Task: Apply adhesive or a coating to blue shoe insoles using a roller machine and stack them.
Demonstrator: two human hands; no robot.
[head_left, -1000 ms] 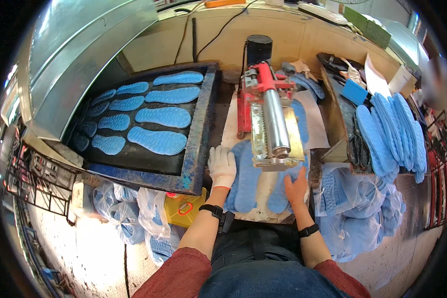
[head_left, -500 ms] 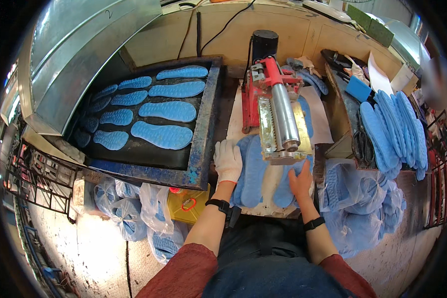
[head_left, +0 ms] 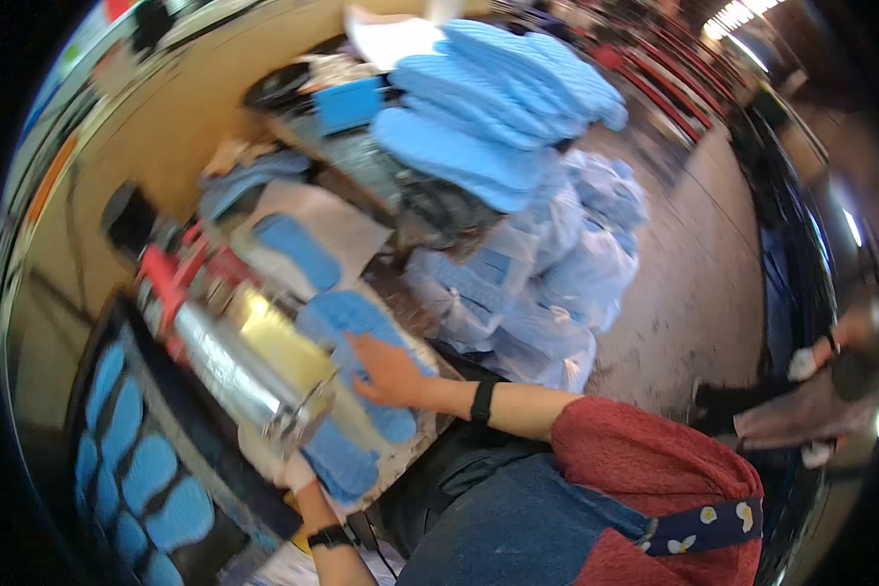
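Blurred by motion, my left hand [head_left: 275,461] in a pale glove is at the left edge of the work board, beside the press's metal head. The press hides its fingers. A pile of blue insoles [head_left: 347,471] lies just right of it. My bare right hand [head_left: 389,369] rests open on another blue insole [head_left: 337,314], thumb and fingers apart. Between my hands stands the hand press [head_left: 234,356], with a red frame, a silver cylinder and a yellowish plate. One more blue insole [head_left: 298,252] lies behind it on a pale sheet [head_left: 347,227].
Blue insoles fill a dark-framed tray [head_left: 181,430] at lower left. At the back, stacked blue insoles [head_left: 498,88] lie on a side table beside a blue box [head_left: 348,104]. Clear bags of blue pieces [head_left: 547,283] stand below. Another person's gloved hand [head_left: 803,363] shows far right.
The view has swung to the right and tilted, bringing the bags, floor and another person into sight. My right hand stays at the insoles; my left hand is now partly behind the press head.
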